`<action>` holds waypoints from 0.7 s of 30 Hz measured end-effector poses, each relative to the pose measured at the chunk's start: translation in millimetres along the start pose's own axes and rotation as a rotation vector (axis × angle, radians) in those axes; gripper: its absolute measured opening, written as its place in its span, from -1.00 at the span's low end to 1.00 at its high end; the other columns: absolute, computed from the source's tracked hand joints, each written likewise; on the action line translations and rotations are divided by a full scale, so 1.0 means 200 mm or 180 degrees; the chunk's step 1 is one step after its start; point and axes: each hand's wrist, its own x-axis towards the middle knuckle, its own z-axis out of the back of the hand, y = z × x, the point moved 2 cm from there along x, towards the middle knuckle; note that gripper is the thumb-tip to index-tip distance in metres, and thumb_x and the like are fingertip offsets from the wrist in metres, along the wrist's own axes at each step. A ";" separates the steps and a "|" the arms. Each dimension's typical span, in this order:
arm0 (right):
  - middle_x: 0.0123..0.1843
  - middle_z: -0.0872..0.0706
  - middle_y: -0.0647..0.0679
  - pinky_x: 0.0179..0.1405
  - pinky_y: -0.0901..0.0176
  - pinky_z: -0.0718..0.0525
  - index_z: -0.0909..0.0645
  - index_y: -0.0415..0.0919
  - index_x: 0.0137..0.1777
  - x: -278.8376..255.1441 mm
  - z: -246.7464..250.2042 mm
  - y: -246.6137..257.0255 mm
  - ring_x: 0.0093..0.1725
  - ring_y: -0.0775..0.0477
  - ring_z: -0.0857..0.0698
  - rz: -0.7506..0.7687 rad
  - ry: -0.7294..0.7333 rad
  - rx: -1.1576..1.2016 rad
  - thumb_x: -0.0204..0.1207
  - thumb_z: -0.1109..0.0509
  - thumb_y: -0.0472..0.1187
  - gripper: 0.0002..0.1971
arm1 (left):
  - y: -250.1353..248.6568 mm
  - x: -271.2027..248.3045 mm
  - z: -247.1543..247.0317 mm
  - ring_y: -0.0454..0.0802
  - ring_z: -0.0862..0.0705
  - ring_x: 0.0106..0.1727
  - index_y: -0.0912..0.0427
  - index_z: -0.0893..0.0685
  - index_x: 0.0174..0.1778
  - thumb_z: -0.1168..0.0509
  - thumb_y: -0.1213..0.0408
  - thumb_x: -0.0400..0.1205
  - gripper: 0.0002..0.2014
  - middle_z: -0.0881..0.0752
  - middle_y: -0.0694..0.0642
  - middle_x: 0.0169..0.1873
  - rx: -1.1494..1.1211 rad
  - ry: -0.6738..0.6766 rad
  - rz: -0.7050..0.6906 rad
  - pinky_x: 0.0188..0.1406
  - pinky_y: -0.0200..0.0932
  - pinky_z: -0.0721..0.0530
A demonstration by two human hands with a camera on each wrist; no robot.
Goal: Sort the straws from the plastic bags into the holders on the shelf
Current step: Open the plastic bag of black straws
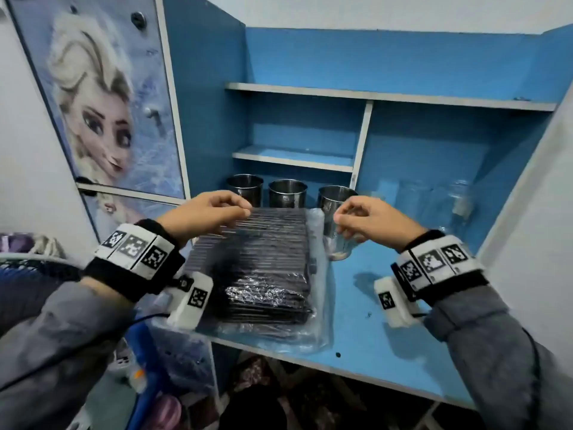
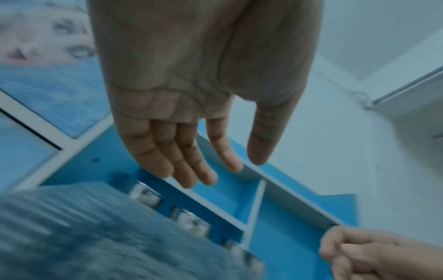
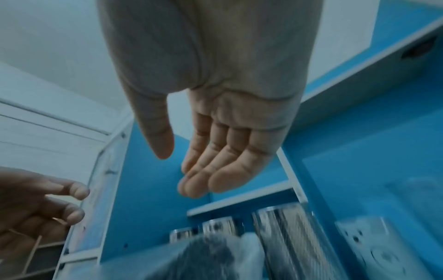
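Above the desk's left half: left hand (image 1: 204, 212), one, fingers (image 2: 191, 166) relaxed and nearly straight, holding nothing, over the far end of the straws. Right hand (image 1: 372, 221), one, fingers loosely bent, empty, beside the bag's far right corner. Black straws (image 1: 257, 259), one bundle, in one clear plastic bag (image 1: 319, 305) lying against the desk's (image 1: 387, 336) left edge. Steel holders (image 1: 287, 193), three, along the back edge.

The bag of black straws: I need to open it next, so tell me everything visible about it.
The bag of black straws is a clear, crinkly plastic bag lying flat on the blue shelf, holding a flat block of thin black straws stacked side by side. Loose plastic spreads past the block at its near and right edges. Its far end lies just before the steel cups. The left hand hovers above that end; contact is unclear.
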 end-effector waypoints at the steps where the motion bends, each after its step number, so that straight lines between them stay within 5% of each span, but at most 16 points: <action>1: -0.21 -0.76 -0.05 -0.49 0.36 -0.58 -0.61 -0.10 -0.08 0.07 -0.04 -0.02 -0.30 0.03 -0.68 -0.0128 -0.0021 -0.0057 0.62 -0.39 -0.17 -0.94 | 0.02 0.03 0.03 -0.24 -0.58 -0.39 0.04 -0.72 0.04 -0.41 0.25 0.63 -0.90 -0.70 -0.05 -0.33 0.0089 -0.0224 0.0097 -0.42 -0.38 -0.48; 3: -0.15 -0.66 -0.06 -0.55 0.34 -0.48 -0.59 -0.10 0.15 0.15 -0.12 -0.04 -0.30 -0.02 -0.59 -0.0483 0.0214 -0.0279 0.64 -0.35 -0.03 -0.81 | 0.09 0.08 0.11 -0.24 -0.56 -0.37 0.06 -0.65 0.26 -0.43 0.17 0.62 -0.70 -0.65 -0.08 -0.33 0.0555 -0.0650 0.0483 -0.48 -0.34 -0.41; 6: 0.08 -0.56 0.03 -0.60 0.39 -0.53 -0.31 0.00 0.59 0.21 -0.27 -0.12 -0.34 0.12 -0.49 -0.0981 0.0772 -0.0498 0.52 -0.28 0.35 -0.28 | 0.20 0.11 0.14 0.03 -0.60 0.07 -0.01 -0.47 0.51 -0.39 0.04 0.63 -0.48 -0.62 0.08 0.18 0.0972 -0.0526 0.1093 -0.24 -0.20 -0.56; 8: 0.35 -0.52 0.04 -0.26 0.24 -0.71 -0.12 0.05 0.69 0.22 -0.33 -0.14 -0.06 0.08 -0.63 -0.1054 0.0912 -0.0388 0.40 -0.26 0.50 -0.06 | 0.27 0.12 0.13 0.14 -0.53 0.40 -0.01 -0.31 0.64 -0.37 0.01 0.65 -0.35 -0.48 0.12 0.50 0.0742 -0.0319 0.1287 0.10 0.01 -0.60; 9: 0.49 -0.47 0.03 0.02 0.12 -0.73 -0.08 0.04 0.71 0.22 -0.35 -0.13 0.20 0.01 -0.64 -0.1035 0.0929 -0.0410 0.37 -0.25 0.53 -0.01 | 0.28 0.12 0.12 0.14 -0.48 0.46 -0.03 -0.24 0.68 -0.36 0.00 0.65 -0.31 -0.41 0.09 0.57 0.0625 -0.0221 0.1363 0.06 0.02 -0.63; 10: 0.60 -0.38 0.01 0.22 0.10 -0.68 -0.08 0.01 0.71 0.22 -0.36 -0.12 0.36 0.04 -0.59 -0.0974 0.0957 -0.0435 0.38 -0.26 0.51 -0.01 | 0.28 0.12 0.11 0.14 -0.48 0.45 -0.06 -0.18 0.70 -0.34 -0.02 0.66 -0.28 -0.36 0.07 0.60 0.0555 -0.0122 0.1423 -0.08 -0.02 -0.65; 11: 0.64 -0.34 0.00 0.20 0.27 -0.68 -0.12 -0.01 0.69 0.22 -0.36 -0.11 0.30 0.19 -0.60 -0.0860 0.0977 -0.0384 0.43 -0.29 0.44 -0.07 | 0.28 0.12 0.10 0.13 -0.48 0.45 -0.08 -0.15 0.71 -0.33 -0.02 0.66 -0.27 -0.34 0.05 0.61 0.0522 -0.0039 0.1433 -0.18 -0.06 -0.64; 13: 0.60 -0.40 0.00 -0.16 0.60 -0.61 -0.19 0.00 0.66 0.22 -0.36 -0.10 -0.03 0.40 -0.57 -0.0707 0.0977 -0.0238 0.51 -0.38 0.25 -0.21 | 0.28 0.13 0.10 0.11 -0.43 0.53 -0.04 -0.14 0.71 -0.32 -0.01 0.67 -0.27 -0.29 0.02 0.64 0.0561 0.0009 0.1323 0.04 -0.02 -0.64; 15: 0.63 -0.36 -0.01 0.06 0.44 -0.56 -0.12 -0.02 0.69 0.24 -0.36 -0.12 0.15 0.19 -0.59 -0.0742 0.0871 -0.0321 0.50 -0.44 0.20 -0.14 | 0.28 0.14 0.09 0.05 -0.39 0.57 0.03 -0.17 0.71 -0.31 0.02 0.68 -0.29 -0.29 0.03 0.65 0.0592 -0.0007 0.1220 0.27 -0.08 -0.48; 18: 0.70 -0.25 -0.05 0.33 0.11 -0.52 0.02 -0.03 0.74 0.24 -0.35 -0.12 0.48 -0.06 -0.47 -0.0736 0.0685 -0.0318 0.48 -0.48 0.15 -0.03 | 0.28 0.14 0.08 -0.05 -0.50 0.36 0.08 -0.23 0.69 -0.35 0.10 0.67 -0.32 -0.39 0.07 0.59 0.0448 -0.0040 0.1163 0.21 -0.26 -0.44; 19: 0.71 -0.23 -0.04 0.36 0.07 -0.52 0.06 -0.02 0.74 0.24 -0.36 -0.11 0.53 -0.09 -0.44 -0.0705 0.0647 -0.0266 0.49 -0.49 0.11 -0.02 | 0.28 0.13 0.08 -0.06 -0.52 0.31 0.08 -0.25 0.68 -0.37 0.15 0.66 -0.32 -0.41 0.07 0.58 0.0381 -0.0061 0.1162 0.20 -0.28 -0.45; 21: 0.71 -0.21 -0.02 0.11 0.15 -0.63 0.13 0.01 0.73 0.21 -0.35 -0.09 0.47 -0.05 -0.47 -0.0593 0.0607 -0.0252 0.50 -0.50 0.06 0.00 | 0.27 0.13 0.08 0.00 -0.56 0.39 0.10 -0.29 0.68 -0.41 0.23 0.64 -0.31 -0.42 0.09 0.58 0.0344 -0.0109 0.1158 0.27 -0.24 -0.48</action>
